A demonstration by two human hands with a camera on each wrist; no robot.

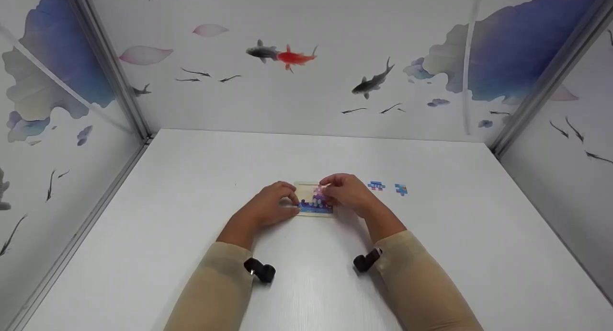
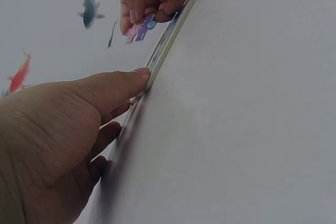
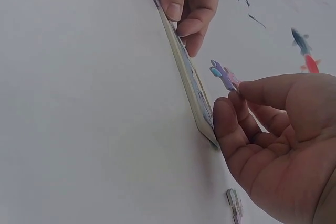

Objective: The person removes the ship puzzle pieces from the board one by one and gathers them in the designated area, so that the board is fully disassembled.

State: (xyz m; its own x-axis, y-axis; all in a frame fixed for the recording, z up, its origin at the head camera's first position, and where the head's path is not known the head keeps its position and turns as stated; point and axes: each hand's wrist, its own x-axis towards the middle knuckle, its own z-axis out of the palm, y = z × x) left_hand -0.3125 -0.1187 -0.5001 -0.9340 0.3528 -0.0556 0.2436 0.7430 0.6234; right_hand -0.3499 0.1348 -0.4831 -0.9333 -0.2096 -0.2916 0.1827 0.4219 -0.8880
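Note:
A shallow jigsaw puzzle tray with a pale rim lies on the table between the two hands. Blue and purple pieces fill its near part, and bare pale backing shows at the far left. My left hand holds the tray's left side, with the thumb on the edge. Between thumb and fingertips, my right hand pinches a pink and purple jigsaw piece with a light blue spot. That piece is tilted and raised above the tray. In the head view the right fingers partly cover the tray's right side.
Two loose jigsaw pieces lie on the white table right of the tray: a blue and pink one and a blue one with orange. Printed panels enclose the table at the back and both sides.

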